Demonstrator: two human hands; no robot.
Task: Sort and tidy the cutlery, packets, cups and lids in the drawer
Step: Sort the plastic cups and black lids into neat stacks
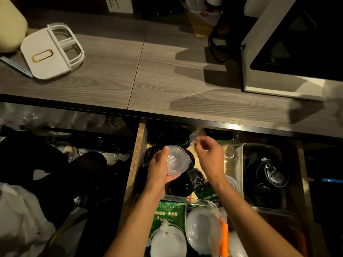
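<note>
Two hands work over an open drawer under a grey wood-grain desk.

The desk (167, 71) fills the upper part, far beyond the fingers; on it a white appliance with a dark screen (297, 52) stands beyond and to the right, and a white lidded box (52, 52) lies beyond and to the left. The drawer (138, 145) is open directly under both hands and holds black lids (194, 179), a clear bin of dark cups (267, 175), green packets (171, 210) and clear lids (202, 230). The left hand (159, 167) has its fingers clamped around a stack of clear lids (176, 160). The right hand (209, 154) pinches a small clear cup (196, 135), fingers curled together, just beyond the stack.
</note>
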